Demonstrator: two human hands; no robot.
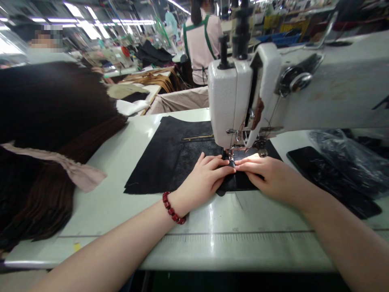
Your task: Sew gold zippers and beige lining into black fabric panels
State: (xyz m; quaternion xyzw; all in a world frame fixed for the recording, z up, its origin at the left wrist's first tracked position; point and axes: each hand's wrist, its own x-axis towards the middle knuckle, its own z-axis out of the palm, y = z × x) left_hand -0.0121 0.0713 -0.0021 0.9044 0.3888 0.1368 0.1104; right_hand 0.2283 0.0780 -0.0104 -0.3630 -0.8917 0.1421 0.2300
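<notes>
A black fabric piece [170,154] with a gold zipper [199,138] lies flat on the white sewing table [121,162], running under the head of a white sewing machine [234,97]. My left hand [205,180], with a red bead bracelet at the wrist, lies flat on the fabric with fingers stretched toward the needle [231,156]. My right hand [267,174] presses the fabric from the right, fingers out flat, its fingertips almost meeting the left ones just in front of the presser foot.
A tall stack of dark brown fabric pieces [45,134] fills the table's left side. A black phone [306,162] and a dark plastic bag [349,158] lie at the right. Behind, a person in a pink top with green apron straps [202,40] stands among other work tables.
</notes>
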